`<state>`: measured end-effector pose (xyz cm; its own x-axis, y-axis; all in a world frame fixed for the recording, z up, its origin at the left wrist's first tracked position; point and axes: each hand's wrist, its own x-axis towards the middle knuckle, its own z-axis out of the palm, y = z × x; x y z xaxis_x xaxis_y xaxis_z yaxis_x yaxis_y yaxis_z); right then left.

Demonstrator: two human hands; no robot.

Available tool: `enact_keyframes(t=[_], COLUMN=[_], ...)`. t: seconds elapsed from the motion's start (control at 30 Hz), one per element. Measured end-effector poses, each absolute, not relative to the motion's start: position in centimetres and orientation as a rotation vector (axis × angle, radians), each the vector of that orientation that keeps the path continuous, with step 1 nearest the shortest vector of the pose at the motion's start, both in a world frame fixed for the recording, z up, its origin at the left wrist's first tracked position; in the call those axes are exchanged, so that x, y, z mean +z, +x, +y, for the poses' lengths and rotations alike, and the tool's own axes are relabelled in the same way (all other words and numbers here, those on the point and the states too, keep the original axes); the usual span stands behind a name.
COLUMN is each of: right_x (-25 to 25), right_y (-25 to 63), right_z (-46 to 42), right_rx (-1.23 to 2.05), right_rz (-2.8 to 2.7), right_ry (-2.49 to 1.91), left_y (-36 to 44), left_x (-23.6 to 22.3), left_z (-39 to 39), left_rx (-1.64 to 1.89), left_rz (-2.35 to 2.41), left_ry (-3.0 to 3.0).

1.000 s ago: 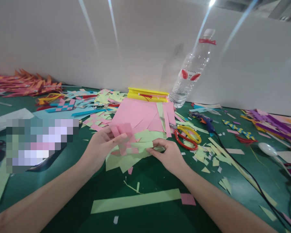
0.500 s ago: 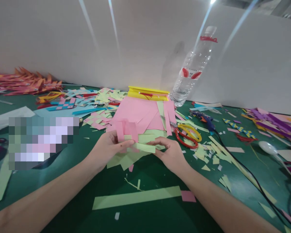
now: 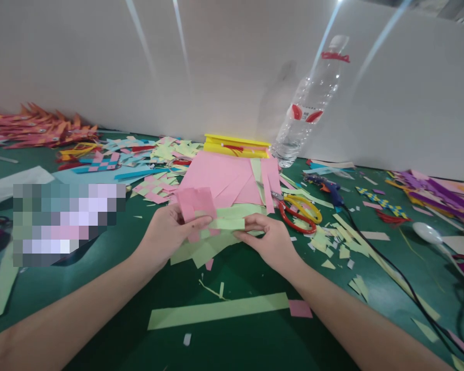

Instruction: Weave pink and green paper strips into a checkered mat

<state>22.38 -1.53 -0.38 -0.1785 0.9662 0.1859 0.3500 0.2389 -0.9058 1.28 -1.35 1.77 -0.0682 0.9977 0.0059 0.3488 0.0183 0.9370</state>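
Pinched in my left hand [image 3: 174,229] is a piece of pink paper [image 3: 197,201], cut into strips with pale green paper crossing it low down. A light green paper strip [image 3: 229,223] runs from this piece to the right, where my right hand [image 3: 266,233] grips its end between thumb and fingers. Below and behind my hands lie loose green paper pieces [image 3: 206,252]. Beyond them is a stack of pink paper sheets [image 3: 212,172]. Part of the weave is hidden by my left fingers.
Scissors with red and yellow handles [image 3: 297,214] lie right of the pink sheets. Behind are a yellow tray [image 3: 235,139] and a leaning water bottle [image 3: 307,108]. A blue glue gun [image 3: 328,188] trails a black cord. A long green strip [image 3: 218,310] lies in front; paper scraps are scattered around.
The raised pink strips have come down flatter and now show as one pink panel over my left fingers. My right hand has shifted slightly left along the green strip.
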Motion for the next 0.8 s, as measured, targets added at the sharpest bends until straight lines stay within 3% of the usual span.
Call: enact_keyframes(t=[0.8], right_x=[0.5], right_y=[22.3], right_z=[-1.9], right_rx=[0.762], right_rz=[-1.881], right_ry=[-1.225], left_y=[1.5], left_x=[2.0], left_z=[-1.7], left_rx=[1.08], left_rz=[1.259], left_ry=[1.411])
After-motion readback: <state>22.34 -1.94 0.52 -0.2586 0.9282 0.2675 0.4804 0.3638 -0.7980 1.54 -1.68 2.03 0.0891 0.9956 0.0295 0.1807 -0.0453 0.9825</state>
